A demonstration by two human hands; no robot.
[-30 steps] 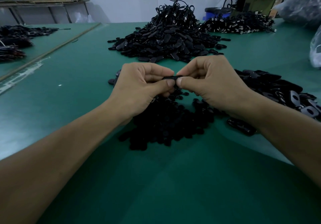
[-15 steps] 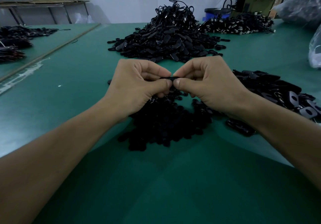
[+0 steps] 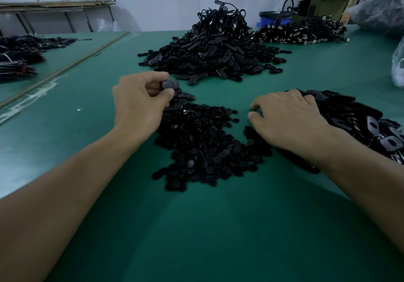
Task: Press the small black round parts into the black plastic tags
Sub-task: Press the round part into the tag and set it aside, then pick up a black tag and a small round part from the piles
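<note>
Pinches a black plastic tag [image 3: 170,84] between thumb and curled forefinger of the left hand [image 3: 140,104], just above the far edge of the heap of small black round parts [image 3: 203,144] on the green table [image 3: 196,227]. Lays the right hand [image 3: 290,120] palm down between that heap and the pile of tags [image 3: 349,115] beside it, fingers [image 3: 262,103] bent, tips at the table; cannot tell whether anything is pinched. Beyond, a larger mound of corded tags [image 3: 214,47].
</note>
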